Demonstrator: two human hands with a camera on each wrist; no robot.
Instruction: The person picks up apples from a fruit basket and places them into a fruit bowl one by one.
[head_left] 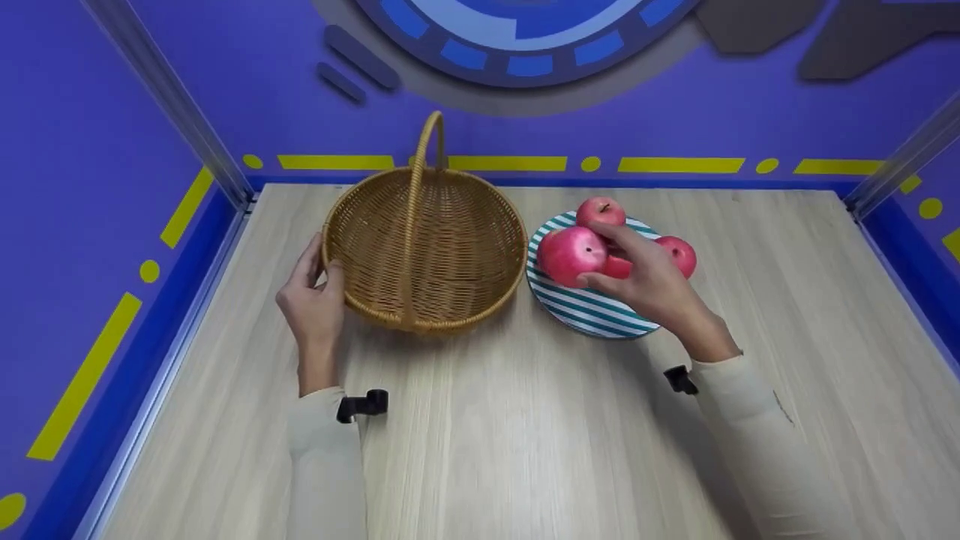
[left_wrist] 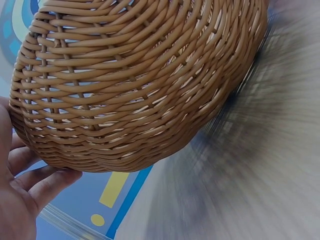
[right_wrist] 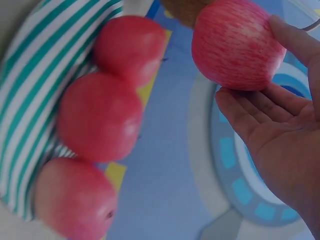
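My left hand [head_left: 313, 304] grips the left rim of a round wicker basket [head_left: 461, 259] with a tall arched handle [head_left: 417, 202]. In the left wrist view, its fingers [left_wrist: 50, 187] lie against the woven outer side. My right hand [head_left: 654, 283] holds a pink-red apple [head_left: 571, 256] between thumb and fingers. The right wrist view shows this apple [right_wrist: 237, 45] raised off the plate. Below it, a green-and-white striped plate [head_left: 589, 313] bears three more red apples, including one at the back [head_left: 600, 211] and one at the right [head_left: 677, 256]; the middle one is mostly hidden by my hand.
A light wood-grain table [head_left: 487, 435] carries the basket and plate, which stand side by side near its back edge. Blue panels with yellow marks [head_left: 680, 165] rise behind and at both sides. Metal frame posts [head_left: 176, 97] stand at the corners.
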